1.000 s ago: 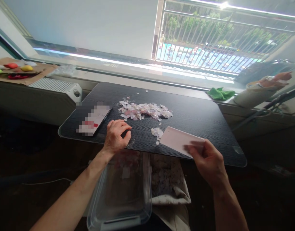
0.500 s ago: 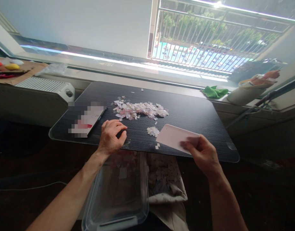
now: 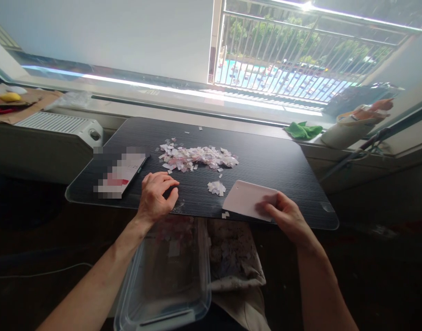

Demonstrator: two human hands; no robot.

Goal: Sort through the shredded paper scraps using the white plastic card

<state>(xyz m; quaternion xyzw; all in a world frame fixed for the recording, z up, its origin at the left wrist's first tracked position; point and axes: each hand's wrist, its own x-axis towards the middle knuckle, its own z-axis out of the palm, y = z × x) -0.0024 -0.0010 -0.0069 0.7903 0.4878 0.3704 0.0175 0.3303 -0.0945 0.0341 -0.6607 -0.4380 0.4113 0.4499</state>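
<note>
My right hand (image 3: 287,212) pinches a thin white card (image 3: 249,198) with a small hole near one corner. The card is tilted over the table's front edge, its left edge right beside a few white paper scraps (image 3: 225,214). Farther in lies a small heap of white scraps (image 3: 216,187). A larger pile of white and pinkish paper bits (image 3: 199,157) spreads across the middle of the dark table (image 3: 266,161). My left hand (image 3: 158,195) rests near the front edge, fingers loosely curled, thumb apart, with nothing visible in it.
A phone (image 3: 124,172), partly pixelated, lies on the table's left. Below the front edge are a clear plastic bin (image 3: 205,294) and a stained cloth-like surface (image 3: 236,257) with scraps. A green cloth (image 3: 303,130) and a pale container (image 3: 341,131) stand on the sill; a white heater (image 3: 64,124) is left.
The card in my right hand has moved slightly toward me, and the few scraps beside it now lie closer to the front edge. My left hand stays put. The view has shifted slightly.
</note>
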